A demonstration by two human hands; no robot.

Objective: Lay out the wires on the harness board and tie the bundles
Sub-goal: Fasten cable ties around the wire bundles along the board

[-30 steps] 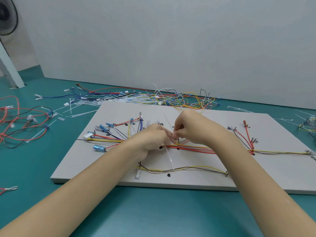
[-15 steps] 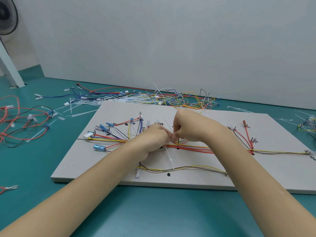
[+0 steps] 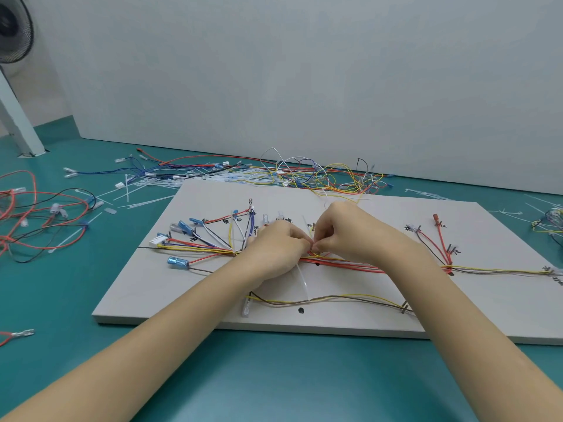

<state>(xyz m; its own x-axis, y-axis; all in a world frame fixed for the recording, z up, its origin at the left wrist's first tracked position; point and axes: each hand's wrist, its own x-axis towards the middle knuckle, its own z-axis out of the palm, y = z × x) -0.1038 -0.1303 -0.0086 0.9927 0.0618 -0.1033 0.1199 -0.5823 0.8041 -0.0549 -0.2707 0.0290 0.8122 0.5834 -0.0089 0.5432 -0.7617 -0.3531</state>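
1. The bundle (image 3: pixel 344 264) of red and yellow wires lies along the middle of the board (image 3: pixel 380 214), running under both hands.
2. A clear tie (image 3: pixel 303 283) crosses the bundle; its tail trails toward the person, below the grip.
3. The left hand (image 3: pixel 275 248) and right hand (image 3: pixel 347 231) meet fingertip to fingertip over the bundle, each grip pinching the tie.
4. Left of the grip, wires (image 3: pixel 207 239) fan out to blue and white connectors.
5. Right of it, red leads (image 3: pixel 438 242) branch off.
6. Beyond the board, loose wires (image 3: pixel 304 175) and ties litter the teal surface (image 3: pixel 274 376).
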